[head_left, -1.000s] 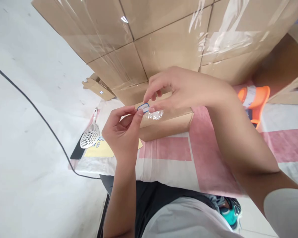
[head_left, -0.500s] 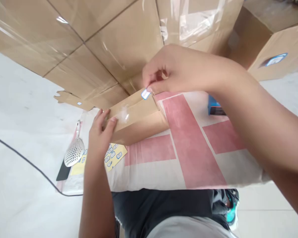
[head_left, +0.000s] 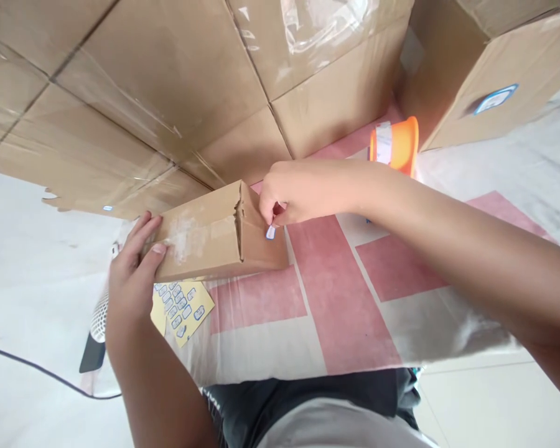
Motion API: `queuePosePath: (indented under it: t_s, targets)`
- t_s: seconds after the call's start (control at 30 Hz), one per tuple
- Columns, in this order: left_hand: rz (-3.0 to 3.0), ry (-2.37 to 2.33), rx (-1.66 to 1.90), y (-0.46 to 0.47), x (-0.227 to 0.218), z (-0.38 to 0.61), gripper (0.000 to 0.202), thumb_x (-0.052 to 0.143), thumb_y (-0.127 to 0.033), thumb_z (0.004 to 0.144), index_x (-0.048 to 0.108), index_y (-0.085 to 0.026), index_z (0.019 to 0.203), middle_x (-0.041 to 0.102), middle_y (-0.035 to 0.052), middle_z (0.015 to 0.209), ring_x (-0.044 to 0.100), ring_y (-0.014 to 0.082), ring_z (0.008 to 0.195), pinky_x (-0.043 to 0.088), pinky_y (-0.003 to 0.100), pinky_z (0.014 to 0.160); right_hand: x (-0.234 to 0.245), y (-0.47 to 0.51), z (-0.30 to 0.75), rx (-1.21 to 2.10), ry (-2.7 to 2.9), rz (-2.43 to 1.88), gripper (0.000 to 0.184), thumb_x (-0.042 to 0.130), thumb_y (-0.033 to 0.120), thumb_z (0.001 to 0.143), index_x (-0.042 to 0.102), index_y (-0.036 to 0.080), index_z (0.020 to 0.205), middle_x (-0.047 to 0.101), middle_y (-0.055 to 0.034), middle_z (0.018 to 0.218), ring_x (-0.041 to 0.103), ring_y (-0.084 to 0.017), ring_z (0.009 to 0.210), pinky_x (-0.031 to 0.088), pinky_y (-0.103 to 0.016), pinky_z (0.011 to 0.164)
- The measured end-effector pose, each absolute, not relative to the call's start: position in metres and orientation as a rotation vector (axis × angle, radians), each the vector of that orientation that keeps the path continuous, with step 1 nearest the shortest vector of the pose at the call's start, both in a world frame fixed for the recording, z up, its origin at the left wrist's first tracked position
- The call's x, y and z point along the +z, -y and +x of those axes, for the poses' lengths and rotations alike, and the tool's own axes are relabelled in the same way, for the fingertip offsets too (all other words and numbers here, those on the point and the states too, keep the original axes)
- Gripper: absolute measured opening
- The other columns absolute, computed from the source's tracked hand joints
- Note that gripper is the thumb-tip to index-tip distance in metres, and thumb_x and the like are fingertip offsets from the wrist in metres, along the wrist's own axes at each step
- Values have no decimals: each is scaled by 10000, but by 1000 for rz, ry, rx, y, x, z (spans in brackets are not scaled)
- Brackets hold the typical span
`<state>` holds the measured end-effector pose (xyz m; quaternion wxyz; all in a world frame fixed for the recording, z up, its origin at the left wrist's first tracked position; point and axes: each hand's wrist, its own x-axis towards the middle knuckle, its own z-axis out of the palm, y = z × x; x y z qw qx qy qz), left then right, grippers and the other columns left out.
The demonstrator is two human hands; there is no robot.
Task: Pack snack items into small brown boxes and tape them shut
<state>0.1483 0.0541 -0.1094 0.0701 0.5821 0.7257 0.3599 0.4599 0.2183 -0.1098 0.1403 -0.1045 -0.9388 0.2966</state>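
A small cardboard box [head_left: 205, 233] lies lengthwise on the cloth, its right end facing partly toward me. My left hand [head_left: 137, 261] grips the box's left end, thumb on top and fingers over the far side. Between thumb and forefinger, my right hand [head_left: 280, 196] pinches a small blue-edged white sticker [head_left: 270, 232] in front of the right end face. Whether the sticker touches the cardboard I cannot tell. A yellow sheet of similar stickers [head_left: 186, 308] lies near the box's front left corner.
Large taped cartons [head_left: 168, 81] form a wall behind. An orange cup [head_left: 401, 146] stands beyond my right forearm, near a labelled carton [head_left: 499, 81]. A white slotted ladle [head_left: 99, 317] and a black cable [head_left: 42, 370] lie at left on the red-and-white cloth [head_left: 354, 323].
My right hand has carried the sticker from above the box's top edge down to its right end face. The box has turned, showing that end more. The view has shifted right.
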Motion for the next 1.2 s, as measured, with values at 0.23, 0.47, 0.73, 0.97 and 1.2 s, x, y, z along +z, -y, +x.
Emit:
queuePosePath:
  t_s: [0.23,0.47,0.73,0.97,1.2]
  targets:
    - [1763,-2185,1055,-53,-109,144,470,644,-302,904,665,-379,1366,497,-63,1584,374,264,1527,247,443,1303,-110,-200,449,669,2718,-489,137,715,130,806,737,181,681,619,-29,654,547,-161,664,246,-315,624]
    - [1787,-2158,1083,-53,-111,143,491,670,-292,878,668,-372,1362,511,-72,1571,386,265,1520,260,436,1299,-117,-200,446,639,2691,-561,168,761,283,852,653,177,781,592,-21,742,563,-192,782,266,-294,661]
    - [1748,-2171,1118,-52,-111,148,501,708,-338,843,681,-363,1343,527,-71,1558,407,270,1507,249,452,1303,-137,-208,443,779,2514,-483,568,910,342,698,431,218,978,554,-1,960,494,-155,788,258,-250,648]
    - [1703,-2133,1116,-53,-109,148,489,731,-426,811,699,-408,1299,524,-101,1556,427,301,1490,246,510,1295,-154,-212,436,794,2415,-331,592,881,363,733,310,247,840,468,67,777,426,-133,708,239,-254,626]
    - [1736,-2063,1117,-53,-109,129,485,722,-426,780,707,-462,1264,530,-130,1543,417,305,1498,237,530,1293,-152,-195,438,893,2454,-214,360,681,335,925,336,242,877,535,16,889,468,-146,772,298,-260,658]
